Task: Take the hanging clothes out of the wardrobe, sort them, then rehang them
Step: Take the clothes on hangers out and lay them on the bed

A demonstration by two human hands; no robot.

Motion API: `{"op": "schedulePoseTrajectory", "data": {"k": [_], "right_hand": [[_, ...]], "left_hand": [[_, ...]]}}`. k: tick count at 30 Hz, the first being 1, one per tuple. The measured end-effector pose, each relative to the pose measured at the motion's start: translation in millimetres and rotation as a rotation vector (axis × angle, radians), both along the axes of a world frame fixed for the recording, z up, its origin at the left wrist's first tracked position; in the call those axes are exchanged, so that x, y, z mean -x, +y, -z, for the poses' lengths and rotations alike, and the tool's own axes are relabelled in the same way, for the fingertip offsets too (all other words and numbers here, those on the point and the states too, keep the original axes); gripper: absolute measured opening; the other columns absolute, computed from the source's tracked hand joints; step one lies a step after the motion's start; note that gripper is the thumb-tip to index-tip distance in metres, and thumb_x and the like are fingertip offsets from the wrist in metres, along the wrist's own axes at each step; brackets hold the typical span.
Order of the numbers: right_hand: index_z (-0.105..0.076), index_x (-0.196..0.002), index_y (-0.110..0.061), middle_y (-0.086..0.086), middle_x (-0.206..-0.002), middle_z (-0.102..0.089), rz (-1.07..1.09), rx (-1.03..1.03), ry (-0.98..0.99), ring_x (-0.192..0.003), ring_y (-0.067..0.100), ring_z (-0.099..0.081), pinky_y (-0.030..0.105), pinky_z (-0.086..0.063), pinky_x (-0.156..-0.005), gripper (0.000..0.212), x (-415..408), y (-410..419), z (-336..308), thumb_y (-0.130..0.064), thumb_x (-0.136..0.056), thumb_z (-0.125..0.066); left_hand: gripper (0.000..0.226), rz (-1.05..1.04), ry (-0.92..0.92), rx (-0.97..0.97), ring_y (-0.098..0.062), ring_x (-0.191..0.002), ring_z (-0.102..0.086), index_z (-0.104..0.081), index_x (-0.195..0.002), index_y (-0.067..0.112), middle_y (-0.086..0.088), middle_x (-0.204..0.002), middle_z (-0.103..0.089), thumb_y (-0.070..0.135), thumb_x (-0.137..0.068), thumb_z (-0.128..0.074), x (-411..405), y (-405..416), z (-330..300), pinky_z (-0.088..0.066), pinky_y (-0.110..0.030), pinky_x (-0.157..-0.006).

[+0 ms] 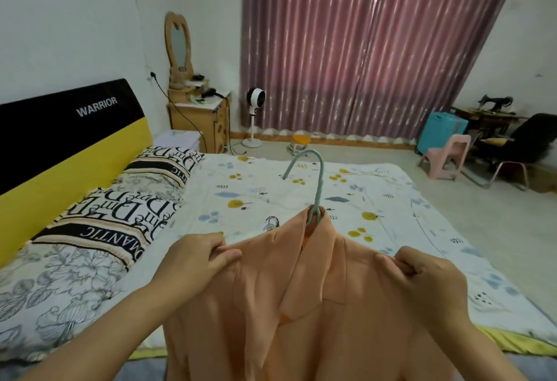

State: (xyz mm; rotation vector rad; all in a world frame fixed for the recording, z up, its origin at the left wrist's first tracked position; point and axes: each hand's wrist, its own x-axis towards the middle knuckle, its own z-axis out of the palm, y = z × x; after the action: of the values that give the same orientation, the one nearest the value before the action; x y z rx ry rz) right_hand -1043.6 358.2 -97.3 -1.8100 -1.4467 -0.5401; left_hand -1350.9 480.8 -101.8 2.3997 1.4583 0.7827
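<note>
pinching each shoulder of the peach blazer (316, 305) — left hand (199, 255), right hand (428, 272) — risking it sliding off the green hanger (316, 196) if tugged unevenly.

- Bed (301, 187) with a flowery sheet and two pillows (126, 218) – by a black and yellow headboard (69, 139).
- Mirror (177, 43) on a wooden cabinet (196, 121).
- White fan (255, 97) by pink curtains (376, 49).
- Pink chair (449, 151) – near a blue box (443, 130).
</note>
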Motion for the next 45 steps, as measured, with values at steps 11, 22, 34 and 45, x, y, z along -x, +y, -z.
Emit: {"op": "schedulePoseTrajectory", "data": {"k": [11,22,34,45], "right_hand": [[-0.027,-0.048,-0.025,-0.01,-0.042,-0.032,0.083,0.272,0.113,-0.049,0.022,-0.04,0.021,-0.025,-0.047,0.055,-27.1,156.9,30.6,-0.028,-0.078,-0.074],[-0.029,-0.052,-0.026,-0.008,-0.048,-0.036,0.025,0.27,0.144,-0.055,0.023,-0.04,0.025,-0.021,-0.052,0.046,-79.1,291.6,75.9,-0.041,-0.085,-0.056],[-0.062,-0.102,-0.009,0.01,-0.095,-0.066,-0.046,0.746,-0.037,-0.086,0.03,-0.066,0.04,-0.057,-0.064,0.042,-132.9,420.9,250.3,-0.022,-0.064,-0.051],[-0.008,-0.149,-0.019,0.008,-0.158,0.003,-0.157,1.328,0.123,-0.145,0.031,-0.001,0.045,-0.013,-0.116,0.067,-137.0,457.1,388.0,-0.051,-0.09,-0.017]], "left_hand": [[0.049,0.008,-0.056,0.017,-0.006,-0.053,-0.038,-0.032,-0.051,0.022,0.006,-0.05,-0.04,0.035,-0.085,-0.064,-43.1,169.3,39.6,-0.021,-0.021,-0.048],[0.045,-0.077,-0.043,0.074,-0.02,-0.065,-0.044,-0.038,-0.054,0.018,0.007,-0.052,-0.04,0.039,-0.085,-0.063,-101.6,294.8,82.2,-0.022,-0.032,-0.057],[0.052,-0.245,0.097,0.185,-0.034,-0.077,-0.059,-0.028,-0.051,0.02,0.001,-0.055,-0.043,0.032,-0.085,-0.064,-160.8,428.7,225.6,-0.023,-0.031,-0.062],[0.022,-0.271,0.442,0.279,-0.031,-0.1,-0.057,-0.063,-0.089,0.013,-0.01,-0.102,-0.064,0.035,-0.089,-0.058,-188.5,470.0,360.7,-0.032,-0.038,-0.082]]}}
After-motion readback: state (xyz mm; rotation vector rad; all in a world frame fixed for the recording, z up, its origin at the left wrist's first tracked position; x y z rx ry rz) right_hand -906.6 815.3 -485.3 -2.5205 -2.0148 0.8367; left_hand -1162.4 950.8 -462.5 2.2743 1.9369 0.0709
